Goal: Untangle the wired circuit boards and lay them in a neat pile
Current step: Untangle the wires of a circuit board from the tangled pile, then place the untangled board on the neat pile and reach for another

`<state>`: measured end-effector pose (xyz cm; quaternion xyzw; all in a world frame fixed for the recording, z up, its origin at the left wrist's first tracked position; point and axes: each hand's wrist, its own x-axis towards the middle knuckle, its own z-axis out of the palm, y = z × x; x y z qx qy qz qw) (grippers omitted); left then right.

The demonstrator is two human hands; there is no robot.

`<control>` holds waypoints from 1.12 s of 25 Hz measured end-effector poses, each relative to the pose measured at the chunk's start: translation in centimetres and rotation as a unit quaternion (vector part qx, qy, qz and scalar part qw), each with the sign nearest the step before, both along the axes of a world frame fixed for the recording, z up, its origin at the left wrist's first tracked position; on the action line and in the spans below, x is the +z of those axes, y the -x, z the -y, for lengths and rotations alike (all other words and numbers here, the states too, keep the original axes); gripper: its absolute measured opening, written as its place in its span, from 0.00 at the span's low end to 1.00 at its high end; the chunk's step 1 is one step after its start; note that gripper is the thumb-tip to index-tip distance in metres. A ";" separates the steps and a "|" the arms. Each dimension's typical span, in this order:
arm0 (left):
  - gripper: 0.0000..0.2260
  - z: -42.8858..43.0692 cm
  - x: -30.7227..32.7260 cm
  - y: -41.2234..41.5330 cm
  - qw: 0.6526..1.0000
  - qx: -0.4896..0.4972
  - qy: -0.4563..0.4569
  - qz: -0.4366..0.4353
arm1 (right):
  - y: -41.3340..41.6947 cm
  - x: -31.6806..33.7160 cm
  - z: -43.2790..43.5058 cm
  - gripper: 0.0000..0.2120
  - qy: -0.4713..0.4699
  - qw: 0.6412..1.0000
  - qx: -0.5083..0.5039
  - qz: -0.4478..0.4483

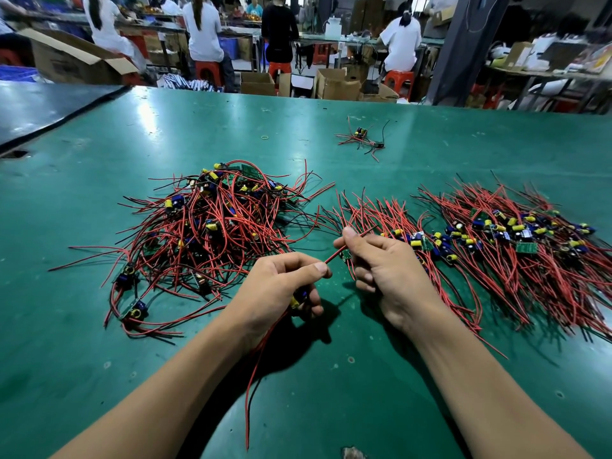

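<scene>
Roughly half done, I judge: your left hand pinches a red-wired yellow-capacitor board, your right hand grips a small green board; the tangled red-wire heap sits beyond your left, combed rows beside your right

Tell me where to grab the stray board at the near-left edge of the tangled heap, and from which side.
Pinch the stray board by its green edge, coming from the near left, where bare table borders it. Its red wires trail right and loop back into the tangled heap, so pulling a wire would probably drag the tangle.
</scene>
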<state>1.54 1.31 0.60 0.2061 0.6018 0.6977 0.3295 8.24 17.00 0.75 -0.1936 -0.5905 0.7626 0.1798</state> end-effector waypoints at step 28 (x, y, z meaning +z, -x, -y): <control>0.37 0.0 1.4 1.1 0.943 0.009 -0.214 0.254 | -0.8 0.0 2.3 0.13 -0.259 0.966 0.002 0.022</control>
